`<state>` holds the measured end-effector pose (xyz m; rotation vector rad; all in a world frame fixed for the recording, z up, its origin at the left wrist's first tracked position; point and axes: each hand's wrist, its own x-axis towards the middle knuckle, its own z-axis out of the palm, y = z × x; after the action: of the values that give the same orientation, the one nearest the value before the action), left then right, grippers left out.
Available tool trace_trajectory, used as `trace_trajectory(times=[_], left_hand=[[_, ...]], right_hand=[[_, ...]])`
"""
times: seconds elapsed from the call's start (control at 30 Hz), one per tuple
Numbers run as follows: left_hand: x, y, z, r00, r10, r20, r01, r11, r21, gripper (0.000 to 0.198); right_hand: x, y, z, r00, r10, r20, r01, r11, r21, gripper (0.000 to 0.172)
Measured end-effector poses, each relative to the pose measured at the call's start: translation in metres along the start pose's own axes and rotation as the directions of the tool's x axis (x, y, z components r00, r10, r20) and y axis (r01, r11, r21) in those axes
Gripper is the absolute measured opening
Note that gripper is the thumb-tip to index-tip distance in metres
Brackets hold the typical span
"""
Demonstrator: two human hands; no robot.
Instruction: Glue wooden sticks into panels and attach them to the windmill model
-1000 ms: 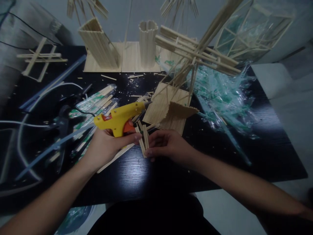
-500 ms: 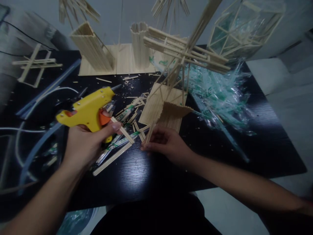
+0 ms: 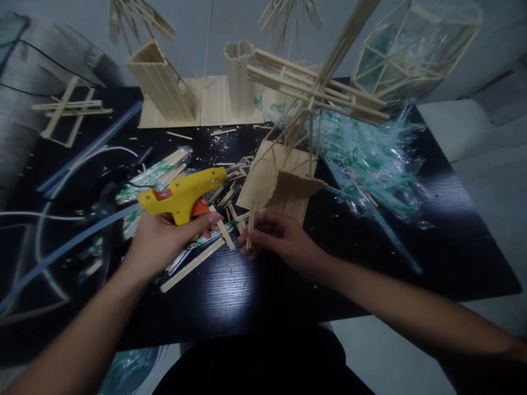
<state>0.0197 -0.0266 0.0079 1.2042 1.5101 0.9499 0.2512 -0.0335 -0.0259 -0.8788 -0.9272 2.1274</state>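
Observation:
My left hand (image 3: 164,241) is wrapped round a yellow glue gun (image 3: 183,192) with an orange trigger, its nozzle pointing right. Between the thumb and fingers of that same hand sits a short strip of wooden sticks (image 3: 224,231). My right hand (image 3: 280,236) pinches a short bundle of wooden sticks (image 3: 251,227), held nearly upright. Just behind it stands a model windmill (image 3: 315,90) of sticks on a flat stick base (image 3: 263,175). A longer stick strip (image 3: 191,267) lies on the table below my left hand.
Loose stick pieces and packets (image 3: 160,170) lie around the glue gun. Crumpled clear wrappers (image 3: 370,148) spread at the right. Behind stand a slanted stick tower (image 3: 162,82) and a round one (image 3: 240,79). A white cable (image 3: 39,236) curves at the left of the black table (image 3: 370,263).
The glue gun in my left hand has moved right and slightly down, closer to my right hand. The sticks in my right hand are turned more upright. Packets behind the gun now show.

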Motion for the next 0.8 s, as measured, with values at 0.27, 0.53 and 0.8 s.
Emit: trace_trajectory(times=[0.27,0.53,0.8], left_hand=[[-0.003,-0.002,0.005,0.999,0.043,0.033,-0.042,0.999,-0.021,0.033],[-0.010,-0.006,0.013,0.998,0.061,-0.035,-0.058,0.996,0.075,0.029],[-0.013,-0.007,0.016,0.998,0.056,-0.019,-0.054,0.993,0.103,0.026]], right_hand=[[-0.003,0.005,0.006,1.000,0.007,-0.003,-0.007,1.000,0.012,0.043],[-0.003,0.009,0.008,0.999,-0.036,-0.020,0.035,0.997,-0.070,0.045],[-0.007,0.013,0.010,0.992,-0.076,0.103,0.089,0.987,-0.137,0.031]])
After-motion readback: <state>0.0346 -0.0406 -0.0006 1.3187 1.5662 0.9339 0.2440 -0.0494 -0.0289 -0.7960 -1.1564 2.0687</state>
